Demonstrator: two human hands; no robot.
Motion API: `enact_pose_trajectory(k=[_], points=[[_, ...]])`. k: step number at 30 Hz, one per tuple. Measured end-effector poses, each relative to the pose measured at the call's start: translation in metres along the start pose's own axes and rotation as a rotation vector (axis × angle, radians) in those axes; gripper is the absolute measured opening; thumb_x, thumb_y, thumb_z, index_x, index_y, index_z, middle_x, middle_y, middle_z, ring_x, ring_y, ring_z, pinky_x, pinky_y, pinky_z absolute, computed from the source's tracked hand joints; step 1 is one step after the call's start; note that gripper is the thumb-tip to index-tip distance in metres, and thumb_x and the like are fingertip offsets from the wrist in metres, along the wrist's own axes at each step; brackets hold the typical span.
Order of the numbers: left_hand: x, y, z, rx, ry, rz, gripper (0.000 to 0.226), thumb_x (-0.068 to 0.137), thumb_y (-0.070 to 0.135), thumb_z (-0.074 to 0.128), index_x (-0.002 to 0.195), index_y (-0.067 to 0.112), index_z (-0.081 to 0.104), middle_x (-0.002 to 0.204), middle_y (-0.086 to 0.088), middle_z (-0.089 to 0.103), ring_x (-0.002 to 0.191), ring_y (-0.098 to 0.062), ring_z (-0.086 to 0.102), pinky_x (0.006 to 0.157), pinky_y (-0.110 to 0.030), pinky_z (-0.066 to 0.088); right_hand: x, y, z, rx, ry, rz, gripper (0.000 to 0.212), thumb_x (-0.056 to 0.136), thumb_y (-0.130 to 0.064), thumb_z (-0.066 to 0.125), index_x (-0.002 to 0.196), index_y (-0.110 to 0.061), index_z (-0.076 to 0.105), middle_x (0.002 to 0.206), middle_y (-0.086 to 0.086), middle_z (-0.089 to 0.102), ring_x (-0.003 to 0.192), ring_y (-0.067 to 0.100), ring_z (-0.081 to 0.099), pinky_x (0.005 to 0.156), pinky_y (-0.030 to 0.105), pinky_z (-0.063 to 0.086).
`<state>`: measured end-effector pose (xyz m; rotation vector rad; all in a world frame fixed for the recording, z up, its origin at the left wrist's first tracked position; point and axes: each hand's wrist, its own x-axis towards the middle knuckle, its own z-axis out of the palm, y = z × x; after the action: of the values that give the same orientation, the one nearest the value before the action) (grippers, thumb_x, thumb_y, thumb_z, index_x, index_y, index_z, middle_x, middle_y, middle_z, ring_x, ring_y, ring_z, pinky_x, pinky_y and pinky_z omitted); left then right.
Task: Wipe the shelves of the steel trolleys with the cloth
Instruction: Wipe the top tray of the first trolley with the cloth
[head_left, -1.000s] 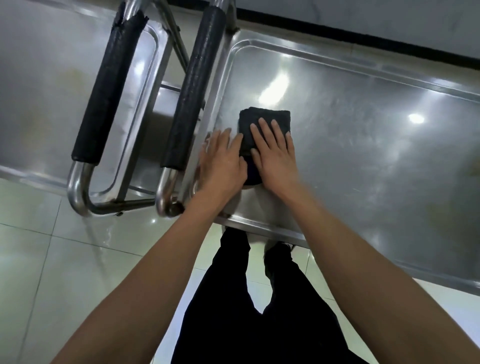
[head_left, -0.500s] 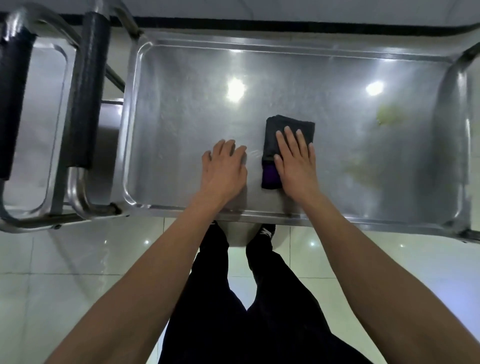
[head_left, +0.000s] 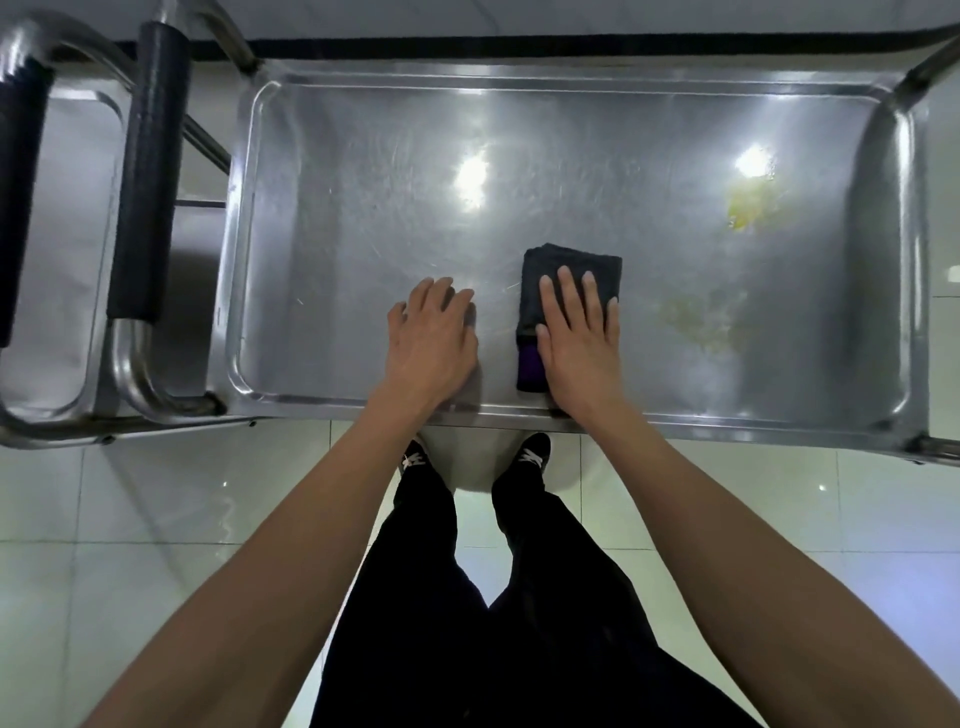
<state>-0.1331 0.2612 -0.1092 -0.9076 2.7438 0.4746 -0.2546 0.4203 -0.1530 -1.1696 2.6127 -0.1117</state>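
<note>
Dark folded terry cloth (head_left: 569, 280) lies flat on the top shelf of the steel trolley (head_left: 363, 208), near its front rim and a little right of centre; a purple edge shows at its near end. Fingers (head_left: 563, 291) of the right hand (head_left: 576, 332) are extended and slightly spread, pressed palm-down over the cloth's right half — nothing is gripped, the hold is downward pressure only. The left hand (head_left: 434, 332) rests palm-down on bare steel just beside the cloth, not touching it, fingers loosely together and holding nothing.

Handling judgement: the cloth is soft, light and pliable, and it should slide readily on polished steel. A flat palm over its middle is the likely best hold, since edge pressure could unfold the layers.

Both forearms reach forward and down from the body, wrists low over the front rim, elbows wide. Yellowish residue (head_left: 748, 208) sits toward the far right corner, with a fainter smear (head_left: 701, 322) to the cloth's right — both probably call for firmer strokes.
</note>
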Motion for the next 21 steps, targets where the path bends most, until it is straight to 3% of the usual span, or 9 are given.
enact_pose_trajectory(k=[13,21], points=[[-0.033,-0.103,-0.017,-0.051,0.047,-0.151,0.039,0.095,0.026,0.051,0.134,0.019,0.050,0.148,-0.005,0.041,0.142,-0.027,0.032,0.114,-0.050,0.030,0.029,-0.122,0.024,0.005,0.009,-0.142,0.060,0.106,-0.037,0.027,0.160,-0.021,0.006,0.168,0.003,0.002,0.154,0.027,-0.005,0.122,0.056,0.006],[-0.056,-0.171,-0.022,-0.058,0.077,-0.364,0.047,0.095,0.028,0.053,0.141,0.020,0.045,0.160,-0.010,0.025,0.151,-0.031,0.014,0.121,-0.055,0.019,0.053,-0.203,0.036,0.009,0.029,-0.251,0.060,0.105,-0.036,0.029,0.160,-0.020,0.011,0.167,0.005,0.008,0.154,0.029,0.000,0.122,0.056,0.008]])
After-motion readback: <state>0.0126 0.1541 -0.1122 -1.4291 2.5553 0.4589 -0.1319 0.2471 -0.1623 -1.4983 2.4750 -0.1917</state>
